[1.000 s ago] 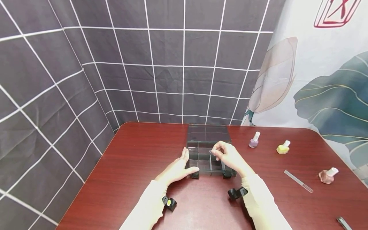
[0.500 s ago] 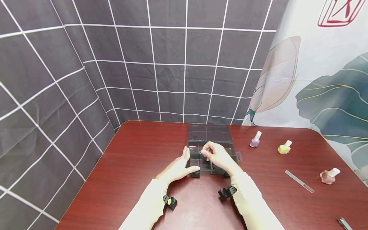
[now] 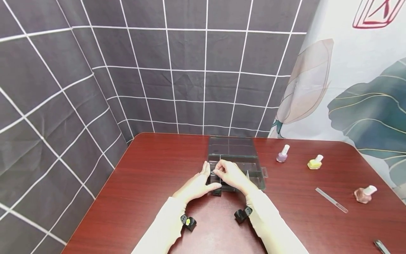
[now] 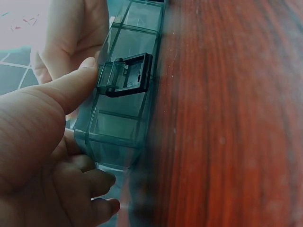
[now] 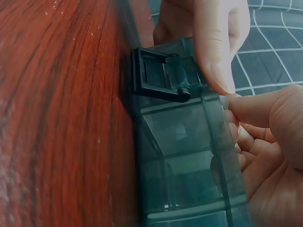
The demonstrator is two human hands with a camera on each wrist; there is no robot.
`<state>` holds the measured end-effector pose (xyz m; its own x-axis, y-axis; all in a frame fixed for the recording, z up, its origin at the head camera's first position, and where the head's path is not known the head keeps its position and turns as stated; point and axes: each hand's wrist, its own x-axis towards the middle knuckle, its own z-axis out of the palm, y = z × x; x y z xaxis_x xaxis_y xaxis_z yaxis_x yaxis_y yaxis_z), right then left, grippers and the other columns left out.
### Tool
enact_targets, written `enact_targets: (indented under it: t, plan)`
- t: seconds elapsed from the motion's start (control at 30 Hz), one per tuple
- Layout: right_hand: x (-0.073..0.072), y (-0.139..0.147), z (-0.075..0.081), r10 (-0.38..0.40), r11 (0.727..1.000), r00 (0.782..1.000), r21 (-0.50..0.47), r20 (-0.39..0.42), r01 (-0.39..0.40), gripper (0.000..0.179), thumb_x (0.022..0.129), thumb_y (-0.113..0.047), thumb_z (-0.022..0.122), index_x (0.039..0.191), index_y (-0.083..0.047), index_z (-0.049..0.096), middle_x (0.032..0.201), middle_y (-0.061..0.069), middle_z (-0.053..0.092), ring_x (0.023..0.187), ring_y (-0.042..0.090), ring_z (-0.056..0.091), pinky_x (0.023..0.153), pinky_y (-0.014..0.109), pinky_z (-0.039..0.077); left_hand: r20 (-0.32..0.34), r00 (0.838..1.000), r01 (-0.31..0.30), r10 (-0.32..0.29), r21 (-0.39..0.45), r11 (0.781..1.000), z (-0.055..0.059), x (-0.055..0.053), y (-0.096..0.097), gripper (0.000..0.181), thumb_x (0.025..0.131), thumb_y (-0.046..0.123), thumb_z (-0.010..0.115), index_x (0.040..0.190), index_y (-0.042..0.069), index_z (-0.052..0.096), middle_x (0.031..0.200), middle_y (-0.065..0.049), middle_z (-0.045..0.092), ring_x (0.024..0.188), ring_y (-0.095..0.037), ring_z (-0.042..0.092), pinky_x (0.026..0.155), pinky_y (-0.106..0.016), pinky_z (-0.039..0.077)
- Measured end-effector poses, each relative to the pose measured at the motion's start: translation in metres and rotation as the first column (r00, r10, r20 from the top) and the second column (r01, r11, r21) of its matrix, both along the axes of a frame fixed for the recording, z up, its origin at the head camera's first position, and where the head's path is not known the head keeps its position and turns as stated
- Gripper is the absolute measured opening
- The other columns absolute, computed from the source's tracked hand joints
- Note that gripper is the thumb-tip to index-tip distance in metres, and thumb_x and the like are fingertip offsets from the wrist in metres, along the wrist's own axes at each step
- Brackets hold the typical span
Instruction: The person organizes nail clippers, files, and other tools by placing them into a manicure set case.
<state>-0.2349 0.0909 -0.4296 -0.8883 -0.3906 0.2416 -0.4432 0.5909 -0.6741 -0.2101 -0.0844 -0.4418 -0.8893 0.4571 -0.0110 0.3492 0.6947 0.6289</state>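
A clear, dark-tinted compartment box (image 3: 256, 180) sits on the table with its lid (image 3: 233, 146) laid back. My left hand (image 3: 194, 185) holds its front left corner, thumb along the front rim beside a black latch (image 4: 130, 78) and fingers against the left side. Over the left compartments, my right hand (image 3: 231, 175) pinches a small thin clear piece (image 3: 213, 172) between thumb and forefinger. Its exact kind is too small to tell. In the right wrist view the right fingers (image 5: 258, 111) reach behind the box wall, and the piece is mostly hidden.
On the right of the red-brown table (image 3: 152, 169) stand a purple nail polish bottle (image 3: 282, 155), a yellow one (image 3: 314, 163) and a pinkish-brown one (image 3: 364, 194). A thin clear stick (image 3: 331, 200) and a metal clipper-like tool (image 3: 381, 246) lie there too.
My right hand has moved left across the box, from the right compartments to the left ones, still pinching the small clear piece. The left hand has stayed at the box's corner.
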Motion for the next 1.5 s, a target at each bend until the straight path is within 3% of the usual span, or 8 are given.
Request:
enact_targets:
  t: [0.23, 0.57, 1.3, 1.5]
  plan:
    - [0.001, 0.003, 0.001, -0.002, 0.998, 0.998, -0.068, 0.055, 0.006, 0.007, 0.086, -0.011, 0.065, 0.083, -0.008, 0.059, 0.066, -0.003, 0.058, 0.051, 0.007, 0.052, 0.050, 0.024, 0.045, 0.023, 1.000, 0.003, -0.003, 0.002, 1.000, 0.003, 0.001, 0.001, 0.091, 0.088, 0.053, 0.055, 0.148, -0.002, 0.012, 0.153, -0.019, 0.006, 0.130, -0.040, 0.032, 0.102, -0.045, 0.031]
    - [0.004, 0.014, 0.004, -0.022, 0.990, 0.991, -0.134, 0.133, 0.040, 0.006, 0.087, -0.013, 0.064, 0.087, -0.008, 0.060, 0.073, 0.008, 0.063, 0.055, 0.019, 0.058, 0.049, 0.027, 0.045, 0.030, 1.000, 0.008, -0.008, -0.005, 1.000, 0.000, 0.000, 0.000, 0.090, 0.089, 0.052, 0.054, 0.147, -0.003, 0.011, 0.152, -0.022, 0.005, 0.132, -0.032, 0.031, 0.102, -0.042, 0.032]
    - [0.019, 0.068, 0.010, -0.170, 0.975, 0.983, -0.136, 0.071, 0.178, 0.007, 0.085, -0.009, 0.066, 0.089, -0.006, 0.062, 0.075, 0.014, 0.064, 0.058, 0.025, 0.061, 0.052, 0.025, 0.045, 0.027, 1.000, 0.006, -0.006, -0.004, 1.000, -0.004, 0.000, 0.001, 0.090, 0.089, 0.050, 0.055, 0.147, -0.003, 0.011, 0.153, -0.019, 0.004, 0.132, -0.031, 0.031, 0.104, -0.041, 0.031]
    - [0.022, 0.081, 0.014, -0.200, 0.969, 0.979, -0.139, 0.050, 0.205, 0.007, 0.084, -0.008, 0.067, 0.089, -0.006, 0.062, 0.073, 0.010, 0.064, 0.057, 0.023, 0.060, 0.053, 0.024, 0.044, 0.037, 0.999, 0.004, -0.003, -0.011, 1.000, -0.003, -0.001, 0.000, 0.090, 0.089, 0.052, 0.054, 0.148, -0.001, 0.010, 0.154, -0.017, 0.002, 0.133, -0.031, 0.029, 0.104, -0.042, 0.030]
